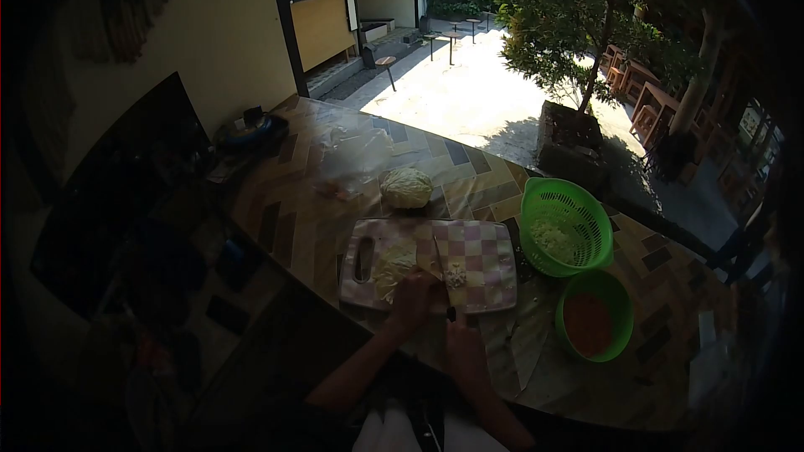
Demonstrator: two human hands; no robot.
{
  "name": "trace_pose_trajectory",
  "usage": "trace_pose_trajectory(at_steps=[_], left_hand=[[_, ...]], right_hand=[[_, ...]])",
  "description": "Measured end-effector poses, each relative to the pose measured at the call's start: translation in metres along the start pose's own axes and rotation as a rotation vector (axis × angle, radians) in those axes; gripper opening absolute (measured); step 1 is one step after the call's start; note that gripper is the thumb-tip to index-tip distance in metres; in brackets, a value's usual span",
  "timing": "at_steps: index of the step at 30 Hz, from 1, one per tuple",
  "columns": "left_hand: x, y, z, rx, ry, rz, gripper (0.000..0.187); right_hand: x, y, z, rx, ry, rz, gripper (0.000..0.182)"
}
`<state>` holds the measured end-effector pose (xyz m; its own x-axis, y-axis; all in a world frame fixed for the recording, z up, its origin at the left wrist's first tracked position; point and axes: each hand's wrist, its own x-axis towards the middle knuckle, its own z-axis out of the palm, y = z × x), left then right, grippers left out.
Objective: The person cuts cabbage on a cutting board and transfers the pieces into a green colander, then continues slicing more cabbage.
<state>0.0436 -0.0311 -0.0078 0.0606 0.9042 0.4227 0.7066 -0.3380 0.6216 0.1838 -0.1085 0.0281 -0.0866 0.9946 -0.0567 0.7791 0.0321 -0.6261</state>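
Observation:
A checkered cutting board (494, 259) lies on the table in front of me. My right hand (463, 339) is closed round the dark handle of a knife (442, 264), whose blade points away from me across the board. Just left of the blade, my left hand (416, 295) presses down on a piece of cabbage (394, 268), its fingers bent over it. Small chopped cabbage bits (455, 274) lie right of the blade. Behind the board sits a rounded cabbage head (406, 188).
A green colander (532, 238) with shredded cabbage stands right of the board. Nearer me is a green bowl (624, 318) with orange contents. A clear plastic bag (356, 151) lies at the back of the wood-patterned table (280, 226). Outside stands a potted tree (599, 59).

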Motion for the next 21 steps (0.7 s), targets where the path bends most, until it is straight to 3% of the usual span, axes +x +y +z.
trace_pose_trajectory(at_steps=[6,9,13,18,21], left_hand=[[0.001,0.003,-0.008,0.045,-0.02,0.097,0.011],[0.0,-0.006,-0.005,0.035,-0.007,0.036,0.012],[0.003,0.0,-0.012,-0.033,0.046,-0.089,0.016],[0.004,-0.006,-0.009,-0.012,0.016,0.029,0.016],[0.002,-0.007,-0.012,0.006,-0.002,0.122,0.016]], right_hand=[[0.038,0.01,-0.011,-0.023,-0.01,-0.18,0.028],[0.027,0.0,-0.039,0.069,-0.09,-0.145,0.028],[0.006,-0.007,-0.023,0.065,-0.075,0.022,0.03],[0.008,-0.011,0.004,0.006,-0.024,0.078,0.031],[0.024,-0.001,-0.009,-0.055,-0.014,-0.179,0.028]])
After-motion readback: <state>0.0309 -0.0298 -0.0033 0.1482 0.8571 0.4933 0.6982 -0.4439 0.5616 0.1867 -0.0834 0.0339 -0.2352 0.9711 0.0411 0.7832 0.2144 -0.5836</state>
